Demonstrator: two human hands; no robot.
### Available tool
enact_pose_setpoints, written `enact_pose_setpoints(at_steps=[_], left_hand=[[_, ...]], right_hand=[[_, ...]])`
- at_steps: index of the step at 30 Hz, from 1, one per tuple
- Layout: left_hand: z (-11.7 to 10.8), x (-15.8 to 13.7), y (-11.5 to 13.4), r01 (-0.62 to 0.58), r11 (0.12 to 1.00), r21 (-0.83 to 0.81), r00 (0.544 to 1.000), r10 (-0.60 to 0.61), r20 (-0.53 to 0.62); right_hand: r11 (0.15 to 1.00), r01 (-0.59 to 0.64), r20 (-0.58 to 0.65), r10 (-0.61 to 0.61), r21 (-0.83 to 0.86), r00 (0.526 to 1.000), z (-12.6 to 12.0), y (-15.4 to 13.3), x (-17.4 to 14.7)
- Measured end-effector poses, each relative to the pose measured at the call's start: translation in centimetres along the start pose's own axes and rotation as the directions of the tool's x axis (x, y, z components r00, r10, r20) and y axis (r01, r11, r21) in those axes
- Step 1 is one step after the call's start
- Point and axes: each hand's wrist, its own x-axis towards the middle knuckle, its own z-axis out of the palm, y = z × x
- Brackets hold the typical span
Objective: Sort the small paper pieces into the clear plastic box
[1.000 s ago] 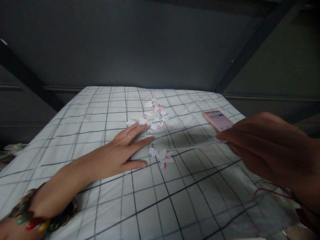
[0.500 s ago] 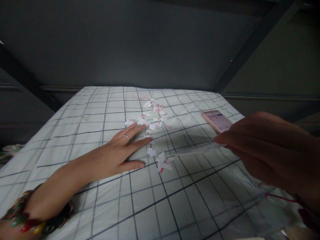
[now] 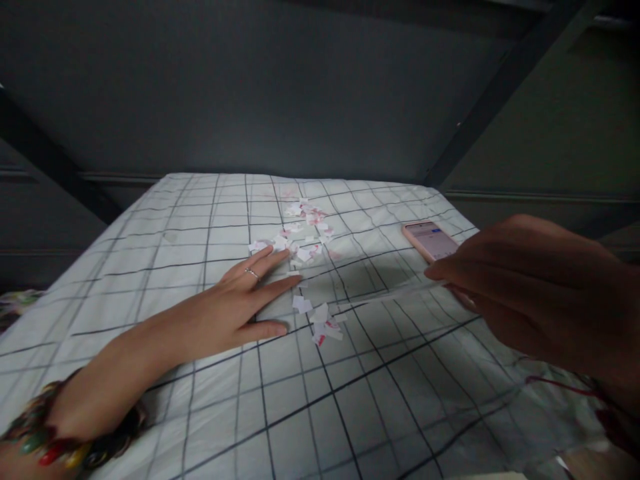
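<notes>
My left hand (image 3: 253, 290) lies flat with its fingers spread, a ring on one finger. Its fingertips reach the torn paper scraps (image 3: 283, 244), white with some red and pink marks. More paper scraps (image 3: 327, 323) lie in a small heap just right of the thumb. My right hand (image 3: 530, 287) is raised over the right side, thumb and fingers pinched on the edge of a clear plastic sheet (image 3: 393, 291). That sheet stretches left, low over the cloth, its near end close to the small heap; whether it is a bag I cannot tell.
A checked white cloth (image 3: 210, 407) covers the table. Behind my right hand lies a pink-cased phone (image 3: 425, 243), screen lit, partly hidden. A dark grey panel (image 3: 280, 93) closes off the far side, with dark slanting bars at both sides.
Little differs. My right hand, still pinching the plastic sheet, has shifted very slightly left and up. My left hand and the scraps stay in place.
</notes>
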Motion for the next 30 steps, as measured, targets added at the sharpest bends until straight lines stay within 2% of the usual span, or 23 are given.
enact_pose_setpoints(at_steps=[3, 8, 17, 23, 26, 30], left_hand=[[0.1, 0.1, -0.2, -0.022, 1.000, 0.018, 1.000, 0.022, -0.007], [0.1, 0.1, -0.1, -0.036, 0.999, 0.024, 0.999, 0.037, -0.026], [0.1, 0.0, -0.2, -0.040, 0.999, 0.026, 0.999, 0.040, -0.015], [0.1, 0.0, -0.2, -0.041, 0.999, 0.025, 0.999, 0.041, -0.019], [0.1, 0.0, -0.2, -0.046, 0.999, 0.013, 0.998, 0.047, -0.032], [0.1, 0.0, -0.2, -0.046, 0.999, -0.012, 0.998, 0.046, -0.041]], right_hand=[[1.000, 0.010, 0.010, -0.010, -0.018, 1.000, 0.2, 0.2, -0.1], [0.994, 0.006, -0.008, -0.005, 0.108, 1.000, -0.1, 0.1, -0.2], [1.000, 0.003, 0.011, -0.004, 0.030, 1.000, 0.5, 0.3, 0.4], [0.991, 0.042, 0.023, -0.039, -0.131, 0.999, 1.4, 1.3, 0.1], [0.982, 0.022, 0.014, -0.019, -0.188, 1.000, 2.0, 1.7, -0.1], [0.991, -0.048, -0.005, 0.048, -0.122, 0.999, 1.6, 1.6, -0.1]])
